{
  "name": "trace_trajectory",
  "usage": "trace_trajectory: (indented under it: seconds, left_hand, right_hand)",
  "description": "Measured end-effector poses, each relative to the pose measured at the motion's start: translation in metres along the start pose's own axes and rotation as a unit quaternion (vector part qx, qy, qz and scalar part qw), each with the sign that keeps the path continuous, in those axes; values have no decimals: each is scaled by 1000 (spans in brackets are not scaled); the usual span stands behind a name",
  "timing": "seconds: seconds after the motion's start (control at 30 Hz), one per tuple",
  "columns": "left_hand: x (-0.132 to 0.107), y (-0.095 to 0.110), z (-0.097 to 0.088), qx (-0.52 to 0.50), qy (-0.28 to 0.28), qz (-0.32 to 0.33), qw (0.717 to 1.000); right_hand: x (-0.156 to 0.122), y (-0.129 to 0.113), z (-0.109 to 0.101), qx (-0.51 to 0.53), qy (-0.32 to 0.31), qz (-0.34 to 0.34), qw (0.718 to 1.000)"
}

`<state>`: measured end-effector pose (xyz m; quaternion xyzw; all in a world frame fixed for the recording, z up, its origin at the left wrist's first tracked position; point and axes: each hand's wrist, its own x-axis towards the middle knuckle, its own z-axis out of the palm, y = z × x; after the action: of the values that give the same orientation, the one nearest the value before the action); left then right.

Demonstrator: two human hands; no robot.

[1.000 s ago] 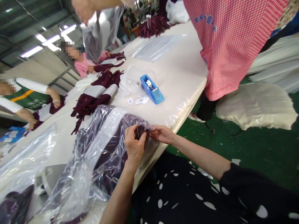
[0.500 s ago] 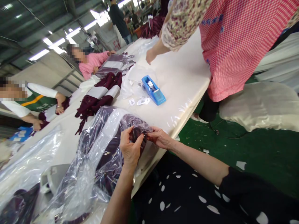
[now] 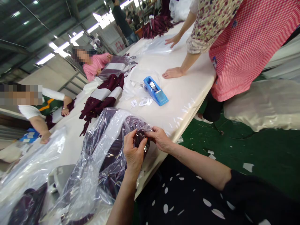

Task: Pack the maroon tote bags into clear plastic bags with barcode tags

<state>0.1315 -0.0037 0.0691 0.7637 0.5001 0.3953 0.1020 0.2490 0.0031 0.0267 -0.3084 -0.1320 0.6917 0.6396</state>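
A clear plastic bag [image 3: 93, 150] lies at the near table edge, with a folded dark maroon fringed textile and a white band inside. My left hand [image 3: 133, 153] curls its thumb and fingers round the bag's right end, where the maroon fabric bunches up under the plastic. Beside it my right hand [image 3: 160, 139] pinches the same end between thumb and fingers. The two hands are close but apart. Just beyond them stand a blue tape dispenser [image 3: 156, 92] and two white tags [image 3: 145, 102].
Across the table [image 3: 185, 93] lie folded maroon scarves [image 3: 106, 93] with white bands. Plastic sheets [image 3: 35, 156] and a grey tape tool [image 3: 61, 178] are at left. A person in a red checked apron [image 3: 253, 53] leans in at right; co-workers handle goods opposite.
The person in the checked apron has shifted right, now with both palms on the table. A co-worker at left has reached toward the plastic sheets. My hands keep their hold, barely moving.
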Motion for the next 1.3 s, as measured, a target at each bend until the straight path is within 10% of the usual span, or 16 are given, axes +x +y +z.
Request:
trace_trajectory:
  seconds: [0.3,0.57,0.97,1.3]
  left_hand:
    - [-5,6,1,10,-6,66,998]
    - [-15,1,8,9,23,67,997]
    - [-19,-3,12,37,14,115,993]
    - [-24,-8,24,65,22,198,978]
  right_hand:
    - [-1,1,-2,-166,64,-74,981]
    - [-11,-1,-17,-87,-41,-33,995]
    - [-13,20,-18,3,82,-97,992]
    - [-31,2,-21,38,-19,-44,998]
